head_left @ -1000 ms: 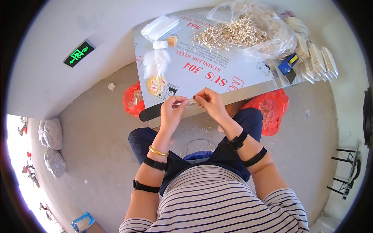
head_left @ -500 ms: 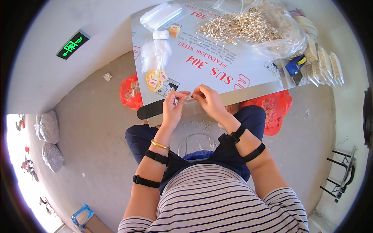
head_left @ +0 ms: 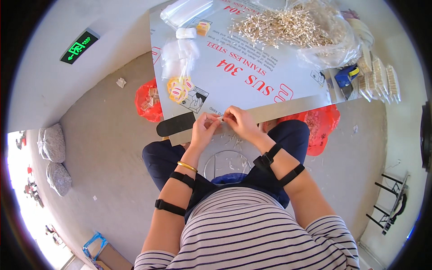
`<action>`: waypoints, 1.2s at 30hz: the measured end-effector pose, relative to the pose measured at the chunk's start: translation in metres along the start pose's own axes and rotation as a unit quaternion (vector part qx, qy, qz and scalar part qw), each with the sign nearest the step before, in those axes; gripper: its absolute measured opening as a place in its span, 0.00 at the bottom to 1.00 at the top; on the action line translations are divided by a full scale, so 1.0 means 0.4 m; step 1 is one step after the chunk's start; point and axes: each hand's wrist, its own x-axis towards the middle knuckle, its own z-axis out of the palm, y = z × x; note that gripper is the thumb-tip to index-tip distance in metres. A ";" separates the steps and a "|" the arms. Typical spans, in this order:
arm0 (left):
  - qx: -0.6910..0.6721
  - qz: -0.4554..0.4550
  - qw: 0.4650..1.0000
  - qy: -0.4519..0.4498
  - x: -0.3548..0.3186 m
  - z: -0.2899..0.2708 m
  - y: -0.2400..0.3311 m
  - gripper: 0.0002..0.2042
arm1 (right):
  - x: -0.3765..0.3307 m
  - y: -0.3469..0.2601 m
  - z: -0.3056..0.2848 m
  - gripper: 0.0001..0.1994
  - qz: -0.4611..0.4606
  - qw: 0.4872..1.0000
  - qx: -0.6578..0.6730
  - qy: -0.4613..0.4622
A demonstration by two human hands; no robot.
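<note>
Just off the table's near edge, my left hand (head_left: 205,129) and my right hand (head_left: 241,121) meet, fingertips almost touching. Both are closed in a pinch on what looks like a small clear plastic bag (head_left: 220,119), mostly hidden by the fingers. Beyond them on the table (head_left: 238,81) lie yellow round labels (head_left: 179,90), with stacked clear bags (head_left: 180,58) further back. A large heap of cotton swabs (head_left: 279,28) spills from a big clear bag (head_left: 344,42) at the far right.
A blue tape dispenser (head_left: 345,76) stands by packed swab bundles (head_left: 380,81) at the table's right end. Red bags rest below the table, one at left (head_left: 147,101), one at right (head_left: 321,130). A black strip (head_left: 176,124) juts from the near left corner.
Both hands have come slightly lower and nearer to me, still pinching together. The view has shifted a little; the things on the table stay in place.
</note>
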 end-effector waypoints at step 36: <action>-0.043 0.330 0.942 -0.052 -0.462 0.102 0.470 0.20 | -0.282 -0.390 -0.161 0.14 -0.041 0.912 0.397 -0.091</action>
